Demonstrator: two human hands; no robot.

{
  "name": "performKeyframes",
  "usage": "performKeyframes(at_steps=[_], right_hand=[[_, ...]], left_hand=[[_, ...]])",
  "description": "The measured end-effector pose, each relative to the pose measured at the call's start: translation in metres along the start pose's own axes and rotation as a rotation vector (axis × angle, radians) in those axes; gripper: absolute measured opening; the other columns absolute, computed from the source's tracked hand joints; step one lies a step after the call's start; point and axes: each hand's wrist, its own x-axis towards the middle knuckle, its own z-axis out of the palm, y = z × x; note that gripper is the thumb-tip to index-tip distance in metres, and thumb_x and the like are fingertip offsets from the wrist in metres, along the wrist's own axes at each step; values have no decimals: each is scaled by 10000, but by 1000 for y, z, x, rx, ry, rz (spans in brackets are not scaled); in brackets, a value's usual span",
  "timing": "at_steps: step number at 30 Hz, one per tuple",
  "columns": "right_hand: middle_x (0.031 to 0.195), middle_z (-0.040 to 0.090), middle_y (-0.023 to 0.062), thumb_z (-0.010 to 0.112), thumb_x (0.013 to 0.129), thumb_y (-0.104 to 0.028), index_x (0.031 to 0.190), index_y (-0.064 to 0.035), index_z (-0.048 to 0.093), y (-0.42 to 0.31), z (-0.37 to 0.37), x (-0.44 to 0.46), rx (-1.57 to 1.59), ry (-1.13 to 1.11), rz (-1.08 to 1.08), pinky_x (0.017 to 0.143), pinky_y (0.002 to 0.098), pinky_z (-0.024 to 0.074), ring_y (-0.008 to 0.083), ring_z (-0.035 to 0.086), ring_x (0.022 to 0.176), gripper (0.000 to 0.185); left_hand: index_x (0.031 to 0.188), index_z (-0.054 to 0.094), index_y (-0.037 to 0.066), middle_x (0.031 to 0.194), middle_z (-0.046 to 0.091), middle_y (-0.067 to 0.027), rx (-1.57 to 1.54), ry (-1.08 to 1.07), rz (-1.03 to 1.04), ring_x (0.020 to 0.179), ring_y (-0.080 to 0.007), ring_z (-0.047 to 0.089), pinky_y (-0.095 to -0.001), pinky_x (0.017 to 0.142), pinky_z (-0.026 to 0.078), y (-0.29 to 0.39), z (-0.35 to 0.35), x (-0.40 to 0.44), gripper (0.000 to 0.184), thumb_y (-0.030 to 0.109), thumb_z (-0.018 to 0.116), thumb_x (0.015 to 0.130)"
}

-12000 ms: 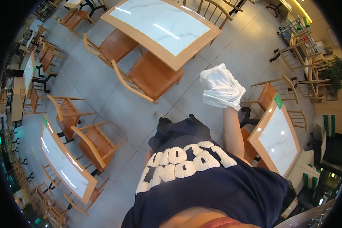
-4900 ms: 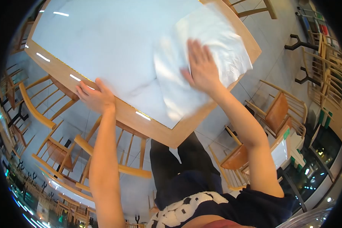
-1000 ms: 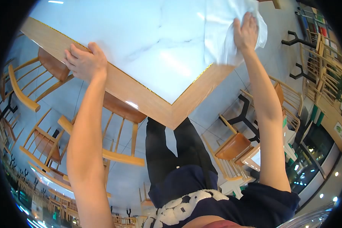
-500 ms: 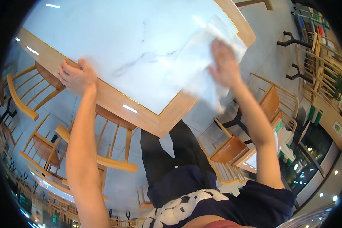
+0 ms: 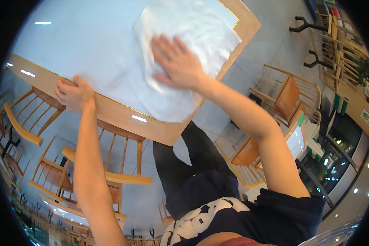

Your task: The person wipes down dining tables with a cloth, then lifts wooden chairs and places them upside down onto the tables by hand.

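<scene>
A white cloth [image 5: 217,45] lies spread and wrinkled over the right part of a table with a pale marbled top [image 5: 82,45]. My right hand [image 5: 178,63] rests on the cloth, palm down with fingers stretched out flat. Part of the cloth hangs near the table's front corner. At the near left side, my left hand [image 5: 75,94] grips the wooden table edge [image 5: 119,110], its fingers curled against the wood. A thin gold strip runs between the wood and the marbled surface.
Wooden chairs [image 5: 125,178] stand under and beside the table's left side. To the right are more chairs with brown leather backs [image 5: 288,93], another table [image 5: 295,139] and black table legs [image 5: 305,24]. My legs [image 5: 201,147] are close to the front corner.
My right hand has swept the cloth leftward across the tabletop from the right edge, and the cloth now covers more of the surface. My left hand stays on the table edge.
</scene>
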Motion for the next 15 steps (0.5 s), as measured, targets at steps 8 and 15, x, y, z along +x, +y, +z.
performKeyframes(at_steps=[8, 15], right_hand=[[1625, 341, 253, 561, 1004, -292, 1597, 21, 285, 146, -29, -68, -121, 144, 443, 1258, 487, 211, 425, 288, 1517, 726], [1644, 284, 287, 439, 1035, -534, 1574, 65, 306, 157, 8, 111, -178, 273, 606, 1264, 521, 150, 408, 215, 1556, 817]], left_hand=[[1530, 394, 82, 1608, 359, -206, 38, 32, 20, 1521, -421, 279, -589, 1122, 395, 3, -4, -3, 684, 475, 545, 991], [1511, 417, 71, 1593, 369, -225, 7, 67, 23, 1514, -436, 292, -610, 1100, 401, 4, -4, -2, 662, 437, 557, 978]])
